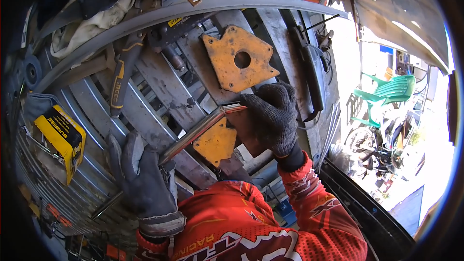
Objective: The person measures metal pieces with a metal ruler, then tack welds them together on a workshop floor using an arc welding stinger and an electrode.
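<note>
Both hands wear dark grey gloves. My right hand point(275, 116) has its fingers curled around the upper end of a metal bar point(195, 134) that slants across the slatted metal bench. At the bar's lower end is my left hand point(142, 174), its fingers pointing up and apart, thumb side near the bar. Whether it grips anything is hidden. An orange angular plate with a round hole point(241, 60) lies above my right hand. A smaller orange plate point(215, 142) is partly beneath the bar, between the hands.
A black-and-yellow handled tool point(124, 70) and a yellow SUNRISE box point(63, 137) lie left. A curved grey strip point(193, 6) crosses the top. A dark metal tube point(309, 75) is at right. Beyond stand a green chair point(386, 92) and a motorcycle point(367, 142).
</note>
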`<act>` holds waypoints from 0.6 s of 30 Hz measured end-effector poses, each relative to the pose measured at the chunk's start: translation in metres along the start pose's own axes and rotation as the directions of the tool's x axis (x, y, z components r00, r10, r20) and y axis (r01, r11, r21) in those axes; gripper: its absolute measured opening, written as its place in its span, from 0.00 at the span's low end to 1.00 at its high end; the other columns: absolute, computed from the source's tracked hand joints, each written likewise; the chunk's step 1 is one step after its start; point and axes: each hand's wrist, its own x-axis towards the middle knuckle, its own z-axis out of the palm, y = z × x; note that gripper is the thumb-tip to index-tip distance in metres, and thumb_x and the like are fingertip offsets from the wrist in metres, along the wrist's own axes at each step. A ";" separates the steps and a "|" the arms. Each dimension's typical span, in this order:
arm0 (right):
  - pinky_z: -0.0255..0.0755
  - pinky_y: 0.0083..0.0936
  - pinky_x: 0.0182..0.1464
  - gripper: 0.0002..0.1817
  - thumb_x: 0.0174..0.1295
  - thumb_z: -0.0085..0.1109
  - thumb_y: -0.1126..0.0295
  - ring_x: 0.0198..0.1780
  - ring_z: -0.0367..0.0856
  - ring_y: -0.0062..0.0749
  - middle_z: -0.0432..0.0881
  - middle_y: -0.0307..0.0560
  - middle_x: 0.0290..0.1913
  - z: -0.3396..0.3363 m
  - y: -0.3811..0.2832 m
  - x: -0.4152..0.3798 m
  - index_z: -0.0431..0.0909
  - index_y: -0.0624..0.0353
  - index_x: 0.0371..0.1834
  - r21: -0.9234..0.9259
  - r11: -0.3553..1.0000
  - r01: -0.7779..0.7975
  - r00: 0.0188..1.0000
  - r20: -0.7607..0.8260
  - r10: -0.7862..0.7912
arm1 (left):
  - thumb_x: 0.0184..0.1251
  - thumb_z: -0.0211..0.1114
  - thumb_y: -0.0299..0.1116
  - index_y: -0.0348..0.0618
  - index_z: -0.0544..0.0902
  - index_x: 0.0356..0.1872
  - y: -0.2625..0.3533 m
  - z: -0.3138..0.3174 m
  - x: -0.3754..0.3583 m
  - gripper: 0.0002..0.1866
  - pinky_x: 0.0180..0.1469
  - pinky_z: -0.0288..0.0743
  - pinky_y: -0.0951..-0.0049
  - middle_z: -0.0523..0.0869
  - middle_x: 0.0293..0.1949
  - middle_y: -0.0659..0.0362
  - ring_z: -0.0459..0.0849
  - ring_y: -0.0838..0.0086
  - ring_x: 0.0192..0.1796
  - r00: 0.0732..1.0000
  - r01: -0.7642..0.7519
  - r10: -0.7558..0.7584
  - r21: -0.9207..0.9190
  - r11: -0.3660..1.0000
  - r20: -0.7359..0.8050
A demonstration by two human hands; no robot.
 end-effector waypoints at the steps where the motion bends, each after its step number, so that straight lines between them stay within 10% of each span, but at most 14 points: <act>1: 0.70 0.51 0.59 0.29 0.54 0.68 0.56 0.53 0.79 0.53 0.83 0.49 0.51 -0.001 -0.001 0.000 0.89 0.47 0.63 -0.001 1.000 0.001 1.000 -0.007 -0.001 | 0.63 0.77 0.24 0.47 0.87 0.43 0.000 -0.002 0.001 0.10 0.80 0.75 0.54 0.75 0.74 0.56 0.63 0.48 0.84 1.000 -0.005 0.005 0.001 1.000 -0.005; 3: 0.70 0.52 0.59 0.31 0.52 0.69 0.57 0.53 0.78 0.54 0.83 0.49 0.51 -0.003 -0.004 0.002 0.89 0.47 0.63 0.015 1.000 -0.004 1.000 0.001 0.004 | 0.65 0.76 0.25 0.46 0.87 0.43 -0.001 -0.008 0.003 0.09 0.80 0.75 0.54 0.76 0.74 0.56 0.63 0.48 0.84 0.976 -0.209 0.219 0.255 0.944 -0.011; 18: 0.69 0.51 0.60 0.32 0.50 0.71 0.62 0.56 0.77 0.55 0.82 0.49 0.53 0.002 0.002 -0.003 0.88 0.48 0.64 0.026 0.999 0.032 0.999 -0.026 -0.032 | 0.68 0.74 0.26 0.48 0.88 0.37 -0.020 0.012 0.000 0.04 0.80 0.72 0.55 0.80 0.71 0.54 0.69 0.52 0.81 0.921 -0.270 0.332 0.280 0.921 -0.204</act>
